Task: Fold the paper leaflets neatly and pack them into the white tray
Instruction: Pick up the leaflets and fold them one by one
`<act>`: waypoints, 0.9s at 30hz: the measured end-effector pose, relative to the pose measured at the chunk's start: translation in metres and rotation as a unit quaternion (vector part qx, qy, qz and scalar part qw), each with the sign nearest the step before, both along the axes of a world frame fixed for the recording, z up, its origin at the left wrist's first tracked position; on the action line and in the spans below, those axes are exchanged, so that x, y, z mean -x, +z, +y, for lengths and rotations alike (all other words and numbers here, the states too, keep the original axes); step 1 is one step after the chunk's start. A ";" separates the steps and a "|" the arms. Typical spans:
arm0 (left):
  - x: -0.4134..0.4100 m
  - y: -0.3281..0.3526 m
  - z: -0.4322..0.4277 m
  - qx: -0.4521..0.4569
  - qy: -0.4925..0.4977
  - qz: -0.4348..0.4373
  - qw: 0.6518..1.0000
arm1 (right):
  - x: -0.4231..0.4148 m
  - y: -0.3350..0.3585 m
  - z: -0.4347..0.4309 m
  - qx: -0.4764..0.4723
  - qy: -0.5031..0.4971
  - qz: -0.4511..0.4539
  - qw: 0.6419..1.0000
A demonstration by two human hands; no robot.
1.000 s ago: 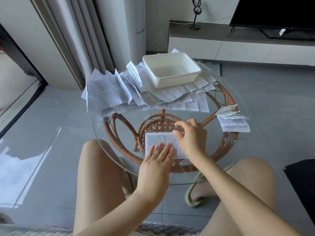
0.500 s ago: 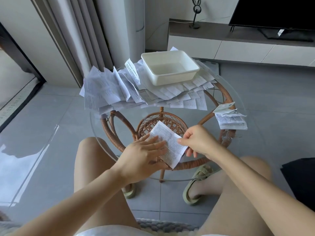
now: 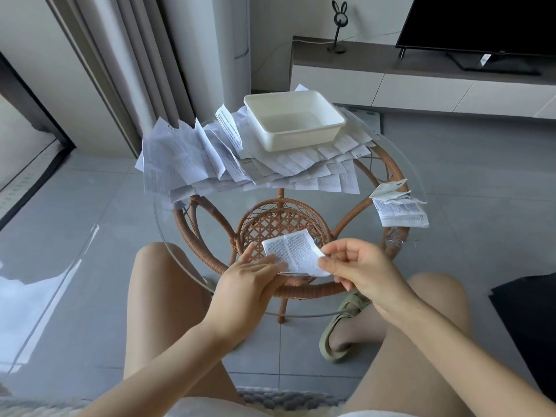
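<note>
A small printed leaflet [image 3: 296, 251] with a crease down its middle lies at the near edge of the round glass table [image 3: 418, 164]. My left hand [image 3: 249, 281] rests its straight fingers on the leaflet's left end. My right hand [image 3: 359, 270] pinches the leaflet's right corner between thumb and fingers. The white tray [image 3: 293, 120] stands with nothing in it at the far side of the table, on top of a spread pile of unfolded leaflets [image 3: 210, 155]. A short stack of folded leaflets [image 3: 398, 206] lies at the table's right edge.
The glass top sits on a rattan frame [image 3: 282, 224] with a woven basket shelf under the centre. My bare knees flank the table's near edge, and a green sandal [image 3: 343, 323] is on the floor under it. A curtain and a TV cabinet stand behind.
The leaflet was turned on the glass and is now folded smaller. My left hand slid to its left end and my right hand moved from pressing it flat to pinching its right corner.
</note>
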State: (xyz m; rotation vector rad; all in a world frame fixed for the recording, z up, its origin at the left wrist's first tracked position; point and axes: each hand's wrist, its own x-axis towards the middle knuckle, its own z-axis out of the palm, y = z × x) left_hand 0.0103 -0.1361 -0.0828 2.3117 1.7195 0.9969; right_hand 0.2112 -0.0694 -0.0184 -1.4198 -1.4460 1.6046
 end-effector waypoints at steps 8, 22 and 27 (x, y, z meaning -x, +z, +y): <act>0.014 -0.008 -0.006 0.011 -0.050 0.057 0.997 | -0.017 -0.014 -0.006 -0.090 0.129 -0.061 0.986; 0.013 -0.002 0.009 0.036 0.034 -0.044 0.998 | 0.011 -0.024 0.027 -0.370 0.190 -0.228 0.880; 0.009 -0.006 0.014 0.034 0.114 -0.043 0.992 | 0.025 -0.030 0.040 -0.401 0.174 -0.292 0.851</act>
